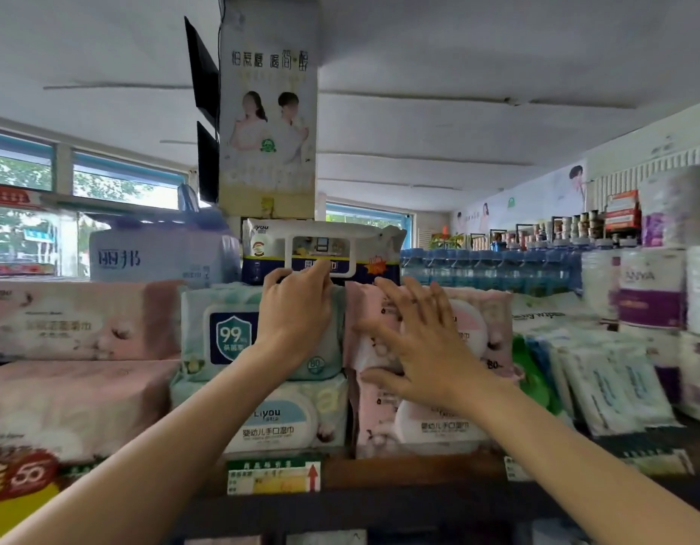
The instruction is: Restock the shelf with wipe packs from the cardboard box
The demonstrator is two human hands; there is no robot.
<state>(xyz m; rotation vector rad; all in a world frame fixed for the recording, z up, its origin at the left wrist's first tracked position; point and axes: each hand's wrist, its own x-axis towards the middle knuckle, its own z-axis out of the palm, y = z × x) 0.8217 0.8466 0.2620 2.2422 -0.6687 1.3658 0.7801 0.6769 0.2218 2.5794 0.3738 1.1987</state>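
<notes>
2 hands (297, 308) (415, 340) on wipe packs (222, 332), shop shelf (411, 472), white ceiling (458, 72).

1. I see my left hand (297, 308) reaching up, its fingers curled on the lower edge of the navy-and-white wipe pack (323, 249) that lies on top of the stacks.
2. My right hand (415, 340) lies spread, fingers straight, against the upper pink wipe pack (482, 328).
3. Under the left hand sits a mint pack marked "99" (222, 332), stacked on a Liyou pack (277, 422); a second pink pack (427, 430) lies under the upper one.
4. The shelf edge (411, 472) carries a green price tag (273, 475).
5. Bottled water (490, 269) lines up behind, at right.
</notes>
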